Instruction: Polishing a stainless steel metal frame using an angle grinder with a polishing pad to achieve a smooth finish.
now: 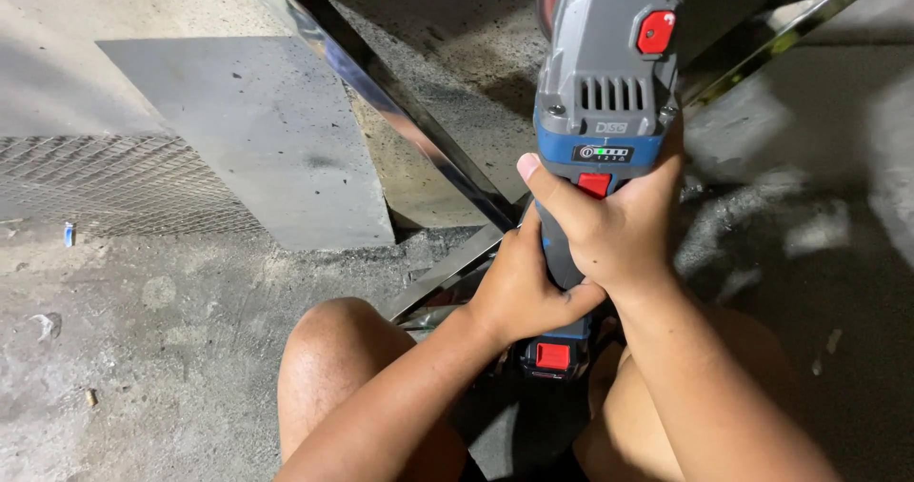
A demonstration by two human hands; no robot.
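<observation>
A grey and blue cordless angle grinder [607, 73] with red buttons points away from me, its head near a shiny steel frame [419, 130] at the top of the view. My right hand [614, 220] is wrapped around the grinder's body, thumb beside a red switch. My left hand [519, 287] grips the handle lower down, just above the battery pack [552, 356] with its red clip. The grinder's disc end is cut off by the top edge. My bare knees sit below both hands.
A flat grey metal sheet [257, 130] lies on the concrete floor [143, 339] to the left, over a strip of wire mesh [105, 187]. Polished steel bars cross under the grinder. Small bits of debris dot the floor.
</observation>
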